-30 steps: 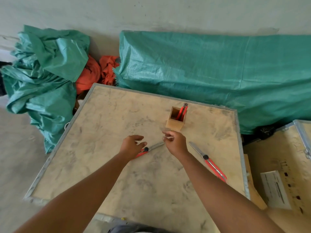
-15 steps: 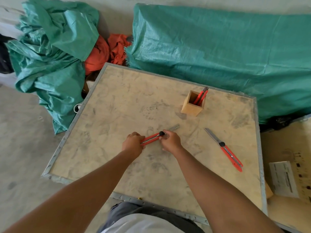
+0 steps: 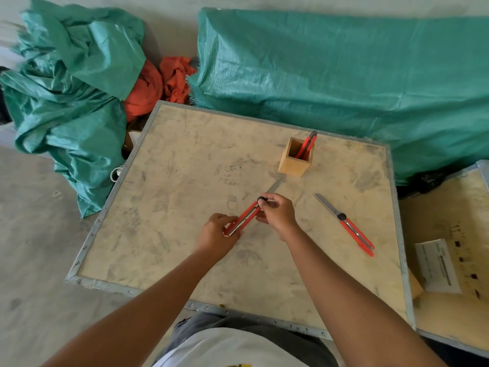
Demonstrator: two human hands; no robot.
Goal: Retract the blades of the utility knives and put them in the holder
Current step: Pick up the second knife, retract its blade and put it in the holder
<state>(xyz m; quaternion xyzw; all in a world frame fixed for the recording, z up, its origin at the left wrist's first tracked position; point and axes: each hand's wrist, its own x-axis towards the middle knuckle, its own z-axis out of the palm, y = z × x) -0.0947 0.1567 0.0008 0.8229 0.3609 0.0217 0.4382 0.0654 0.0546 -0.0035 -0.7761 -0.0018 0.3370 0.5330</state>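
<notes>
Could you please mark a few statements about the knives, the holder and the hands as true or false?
1. Both hands hold one knife. True: left hand at its tail, right hand by the slider.
2. The holder is empty. False: red knives stand in it.
3. The knife on the table has its blade out. True.
4. The holder lies on its side. False: it stands upright.
5. The held knife's blade is fully retracted. False: a strip of blade shows beyond the right hand.

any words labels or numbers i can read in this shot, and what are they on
None can be read.
White paper label on the crate at right: printed lines, too blurred to read.
Dark stencil marks on the same crate: too small to read.
Yellow print on the person's shirt: cut off by the frame.
</notes>
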